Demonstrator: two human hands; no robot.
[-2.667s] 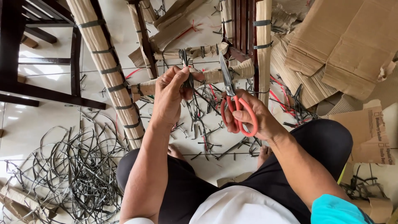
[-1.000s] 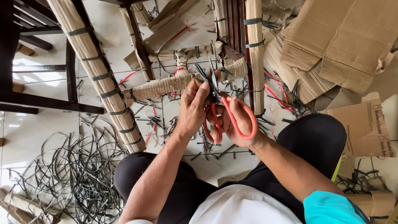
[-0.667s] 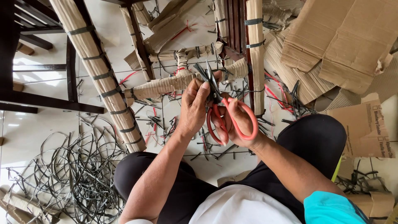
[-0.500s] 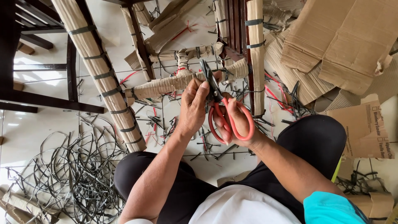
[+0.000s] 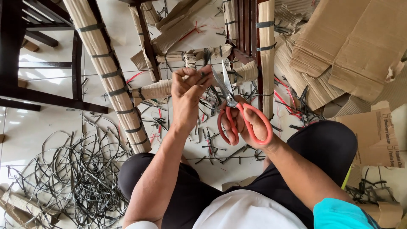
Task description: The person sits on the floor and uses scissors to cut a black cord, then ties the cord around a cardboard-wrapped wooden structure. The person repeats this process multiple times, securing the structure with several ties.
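My right hand (image 5: 248, 127) holds red-handled scissors (image 5: 237, 110), blades parted and pointing up and away. My left hand (image 5: 188, 91) pinches a thin dark strap (image 5: 206, 75) just left of the blade tips. Right behind both hands lies a cardboard-wrapped furniture rail (image 5: 169, 87), bound with dark straps. I sit on the floor with my dark-trousered knees either side.
A long wrapped leg (image 5: 108, 72) slants across the floor at left; another wrapped post (image 5: 266, 55) stands upright at centre. Dark wooden furniture (image 5: 25, 46) is at top left. A tangle of cut black straps (image 5: 68, 174) lies lower left. Torn cardboard sheets (image 5: 352, 46) pile at right.
Both hands have lifted slightly toward the wrapped rail. The scissor blades have opened wider and my left hand now pinches the strap beside the tips.
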